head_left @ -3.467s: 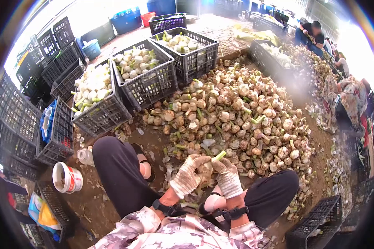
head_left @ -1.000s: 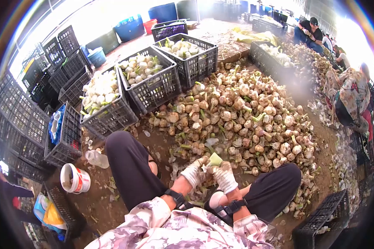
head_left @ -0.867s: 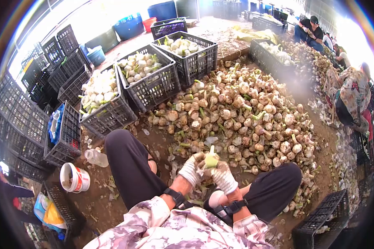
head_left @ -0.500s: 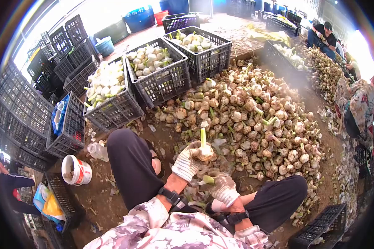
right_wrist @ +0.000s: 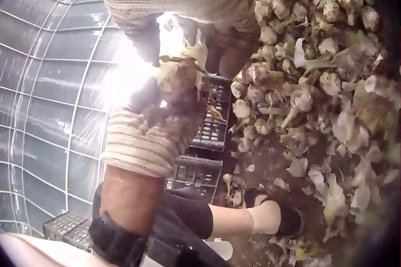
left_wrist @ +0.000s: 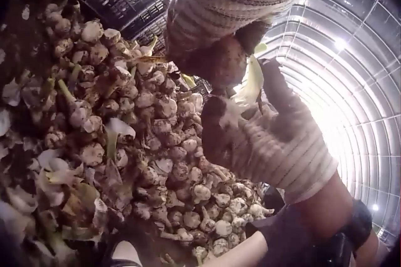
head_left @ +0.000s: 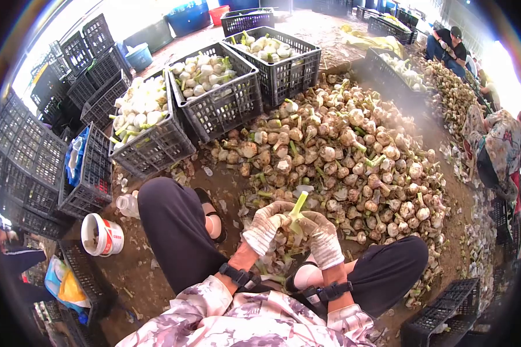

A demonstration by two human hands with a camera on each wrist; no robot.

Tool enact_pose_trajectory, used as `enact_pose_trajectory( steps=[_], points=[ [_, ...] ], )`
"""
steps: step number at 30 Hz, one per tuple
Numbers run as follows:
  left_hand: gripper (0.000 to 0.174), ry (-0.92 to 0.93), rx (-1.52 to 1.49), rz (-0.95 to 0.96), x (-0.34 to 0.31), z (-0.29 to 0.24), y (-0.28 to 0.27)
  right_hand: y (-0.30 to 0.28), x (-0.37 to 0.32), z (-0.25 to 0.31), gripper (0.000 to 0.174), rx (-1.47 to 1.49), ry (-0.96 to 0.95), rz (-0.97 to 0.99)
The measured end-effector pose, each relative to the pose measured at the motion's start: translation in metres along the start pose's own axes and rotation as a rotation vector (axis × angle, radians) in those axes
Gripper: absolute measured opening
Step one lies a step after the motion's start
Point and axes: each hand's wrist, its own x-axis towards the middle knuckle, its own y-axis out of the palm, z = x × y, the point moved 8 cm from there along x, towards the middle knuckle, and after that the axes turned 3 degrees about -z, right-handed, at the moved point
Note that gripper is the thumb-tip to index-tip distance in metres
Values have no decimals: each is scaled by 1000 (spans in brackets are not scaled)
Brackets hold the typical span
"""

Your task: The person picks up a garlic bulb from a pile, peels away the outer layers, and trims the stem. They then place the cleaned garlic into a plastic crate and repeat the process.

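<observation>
Both hands wear dirty white striped knit gloves and meet in front of the knees. My left hand [head_left: 266,226] grips a garlic bulb [left_wrist: 227,61] with a green stem [head_left: 299,203] that points up and away. At the base of the stem, my right hand [head_left: 323,238] pinches the outer skin [left_wrist: 252,84], which is peeling away from the bulb. In the right wrist view the bulb sits between the two gloves, with loose skin strips around it. In the head view fingers mostly hide the bulb. Just beyond the hands lies a large pile of unpeeled garlic [head_left: 341,162].
Black crates [head_left: 220,104] of white peeled garlic stand beyond the left knee. A white bucket [head_left: 102,235] and a clear jar [head_left: 128,205] are on the ground at left. Peeled skins [left_wrist: 62,192] litter the floor. Other people [head_left: 447,49] sit at the far right.
Half a second ago my left hand held the bulb with its stem upright, while the right hand was lower, beside a green piece. The right hand has since risen to the stem and skin.
</observation>
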Motion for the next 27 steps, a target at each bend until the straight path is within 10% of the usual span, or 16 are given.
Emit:
enact_pose_trajectory(
  steps=[7, 10, 15, 27],
  points=[
    [30, -125, -702, 7, 9, 25, -1, -14, 4, 2, 22, -38, -85, 15],
    [33, -53, -599, -82, 10, 18, -7, -32, 17, -4, 20, -194, -343, -37],
    [26, 120, -26, -142, 0, -7, -1, 2, -8, 13, 28, -55, -60, -17],
    [37, -94, -577, -60, 0, 20, 2, -5, -11, 15, 23, 50, -66, 9]
  ],
)
